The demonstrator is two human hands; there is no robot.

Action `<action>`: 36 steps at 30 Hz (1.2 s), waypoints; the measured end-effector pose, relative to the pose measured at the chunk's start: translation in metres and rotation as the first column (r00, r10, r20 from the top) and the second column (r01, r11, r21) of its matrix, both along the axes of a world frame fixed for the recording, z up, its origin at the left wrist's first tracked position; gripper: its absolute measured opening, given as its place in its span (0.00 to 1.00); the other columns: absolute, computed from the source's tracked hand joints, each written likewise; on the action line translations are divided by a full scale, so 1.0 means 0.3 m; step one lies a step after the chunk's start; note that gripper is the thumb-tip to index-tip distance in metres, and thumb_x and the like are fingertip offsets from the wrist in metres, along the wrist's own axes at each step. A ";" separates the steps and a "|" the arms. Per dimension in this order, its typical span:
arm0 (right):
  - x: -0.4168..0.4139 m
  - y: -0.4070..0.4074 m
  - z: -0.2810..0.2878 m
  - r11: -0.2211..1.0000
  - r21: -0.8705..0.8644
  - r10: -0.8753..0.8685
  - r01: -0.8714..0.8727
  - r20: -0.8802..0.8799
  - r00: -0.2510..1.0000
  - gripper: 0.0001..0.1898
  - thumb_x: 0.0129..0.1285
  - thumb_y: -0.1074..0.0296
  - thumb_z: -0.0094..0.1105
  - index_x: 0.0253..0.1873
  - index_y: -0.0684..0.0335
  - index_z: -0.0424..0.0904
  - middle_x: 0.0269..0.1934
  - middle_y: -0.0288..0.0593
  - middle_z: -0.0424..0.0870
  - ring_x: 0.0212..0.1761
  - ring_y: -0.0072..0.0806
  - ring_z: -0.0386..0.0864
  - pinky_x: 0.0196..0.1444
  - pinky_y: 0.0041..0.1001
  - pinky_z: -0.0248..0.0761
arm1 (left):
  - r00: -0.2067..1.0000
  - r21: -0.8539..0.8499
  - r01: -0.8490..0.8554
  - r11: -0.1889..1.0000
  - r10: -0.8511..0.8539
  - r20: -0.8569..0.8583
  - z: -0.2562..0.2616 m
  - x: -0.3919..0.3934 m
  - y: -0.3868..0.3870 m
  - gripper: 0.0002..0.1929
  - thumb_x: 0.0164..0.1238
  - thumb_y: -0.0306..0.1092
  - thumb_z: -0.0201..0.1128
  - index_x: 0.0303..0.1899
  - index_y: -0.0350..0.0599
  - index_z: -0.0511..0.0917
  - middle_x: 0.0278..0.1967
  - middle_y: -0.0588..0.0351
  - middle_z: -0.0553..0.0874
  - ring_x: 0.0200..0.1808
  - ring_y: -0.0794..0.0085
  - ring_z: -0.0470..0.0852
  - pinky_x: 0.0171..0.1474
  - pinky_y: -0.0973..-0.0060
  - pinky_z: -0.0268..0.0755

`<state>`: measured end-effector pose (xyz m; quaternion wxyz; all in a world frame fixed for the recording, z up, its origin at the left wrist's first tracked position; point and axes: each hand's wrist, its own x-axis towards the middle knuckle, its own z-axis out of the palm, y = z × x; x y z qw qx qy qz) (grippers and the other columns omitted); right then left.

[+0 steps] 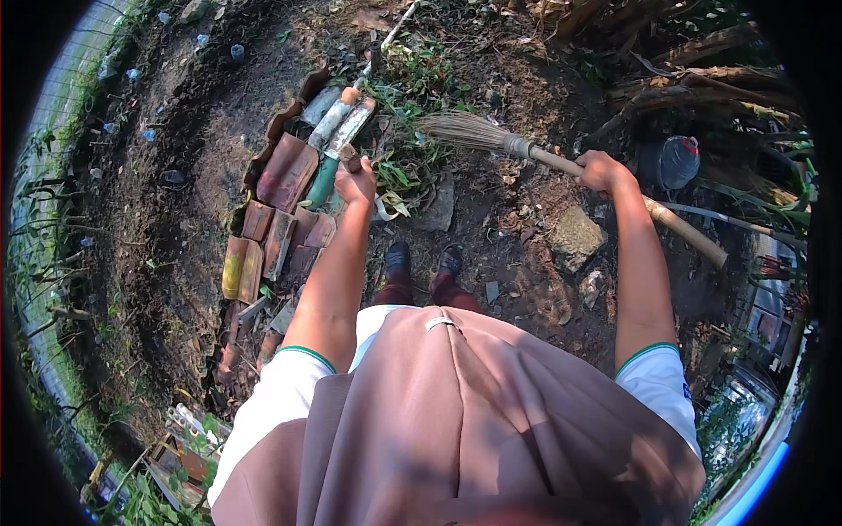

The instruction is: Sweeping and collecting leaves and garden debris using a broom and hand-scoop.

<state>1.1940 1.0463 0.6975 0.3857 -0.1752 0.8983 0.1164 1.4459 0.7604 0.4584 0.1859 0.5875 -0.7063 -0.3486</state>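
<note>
My right hand (pixel 600 172) grips the wooden handle of a stick broom (pixel 556 160) partway along its length. The broom's bristles (pixel 464 129) point left over a heap of green weeds and leaves (pixel 421 154). In my left hand (pixel 356 184) is a small brown chunk (pixel 349 158); whether it is brick or wood is hard to tell. That hand is above a stack of curved clay roof tiles (pixel 287 172), some bare and some painted white, green or yellow. My feet, in dark shoes (pixel 397 258), stand on the soil below the weeds.
A rough stone (pixel 576 238) lies below the broom handle, and a flat slab (pixel 437 205) beside the weeds. Right of my right hand is a clear plastic bottle (pixel 679 161). Dry branches (pixel 697 92) crowd the upper right. Wire fencing (pixel 62 92) borders the far left; a pale pole (pixel 398 27) lies above the tiles.
</note>
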 end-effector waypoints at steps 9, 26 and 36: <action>0.208 -0.097 -0.307 0.985 0.172 -0.023 -0.010 0.185 0.983 0.15 0.53 0.72 0.52 0.47 0.65 0.77 0.44 0.52 0.81 0.44 0.43 0.81 0.44 0.37 0.74 | 1.000 0.021 -0.024 1.000 0.024 0.010 -0.091 0.043 -0.004 0.22 0.52 0.50 0.64 0.34 0.36 0.78 0.31 0.39 0.83 0.37 0.46 0.81 0.41 0.58 0.71; 0.158 0.137 0.181 0.994 0.027 0.107 -0.108 0.022 0.994 0.20 0.56 0.64 0.61 0.55 0.57 0.75 0.47 0.51 0.80 0.52 0.43 0.76 0.53 0.35 0.70 | 0.980 0.126 -0.135 0.983 0.151 -0.128 -0.100 0.122 0.001 0.18 0.53 0.43 0.66 0.33 0.34 0.81 0.30 0.43 0.84 0.36 0.52 0.83 0.41 0.63 0.71; 0.059 -0.050 -0.194 0.992 0.116 -0.045 0.058 -0.105 0.993 0.14 0.54 0.71 0.55 0.46 0.64 0.80 0.44 0.50 0.82 0.45 0.42 0.81 0.45 0.35 0.75 | 0.977 0.080 -0.085 0.993 0.098 -0.192 -0.111 0.162 0.013 0.17 0.54 0.43 0.65 0.33 0.34 0.81 0.30 0.43 0.84 0.36 0.53 0.83 0.41 0.63 0.71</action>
